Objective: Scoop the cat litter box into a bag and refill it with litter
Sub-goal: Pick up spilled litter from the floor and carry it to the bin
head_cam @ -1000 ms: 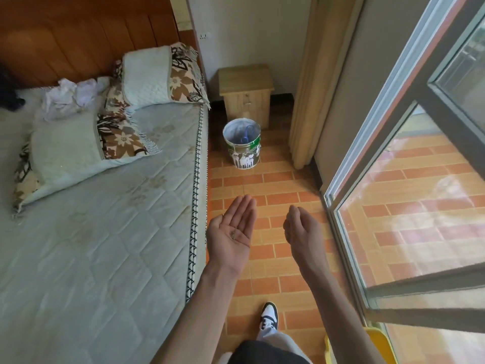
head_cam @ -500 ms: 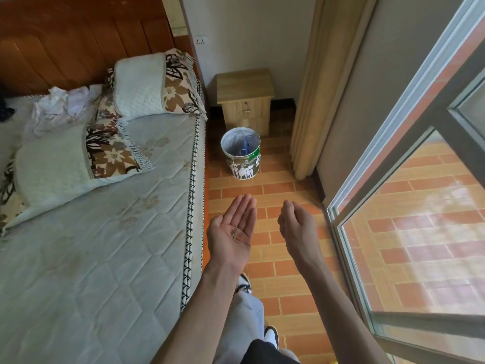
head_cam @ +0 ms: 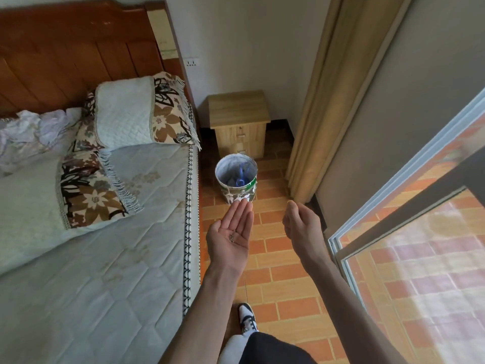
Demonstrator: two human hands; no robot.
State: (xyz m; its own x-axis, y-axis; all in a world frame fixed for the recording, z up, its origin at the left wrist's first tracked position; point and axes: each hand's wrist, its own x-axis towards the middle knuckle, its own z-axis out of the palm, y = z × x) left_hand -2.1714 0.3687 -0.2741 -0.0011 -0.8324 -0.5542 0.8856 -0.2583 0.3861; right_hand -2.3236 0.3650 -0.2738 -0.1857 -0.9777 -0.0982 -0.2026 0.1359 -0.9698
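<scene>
Carrying a few dark bits, prob stray litter grains (head_cam: 232,237) though too small to call, the left hand (head_cam: 230,233) sat palm-up at frame center, fingers straight and pressed together, pointing at the bin. Right hand (head_cam: 301,227) was just beside it, right of center, fingers loosely curled, holding nothing I could see.

Bin (head_cam: 237,179) was a lined can on the brick floor (head_cam: 283,274), upper center, just past the left fingertips in frame, w/ something blue inside. Nightstand (head_cam: 238,119) stood behind it, curtain (head_cam: 328,101) to the right, bed (head_cam: 91,258) filling the left half w/ pillows (head_cam: 123,114) at upper left. Glass door (head_cam: 420,245) ran down the right edge.

No litter box, scoop or litter bag in frame, so couldn't say where they were.

Handling, my read: grains are light, loose, roll easily. Nothing to grip; keep the palm cupped and level, then tilt over the bin opening. A flat palm w/ straight fingers risks spill off the fingertips. The can looked stiff-walled w/ a thin soft liner; if it needs moving, take it by the rim, not the liner.
</scene>
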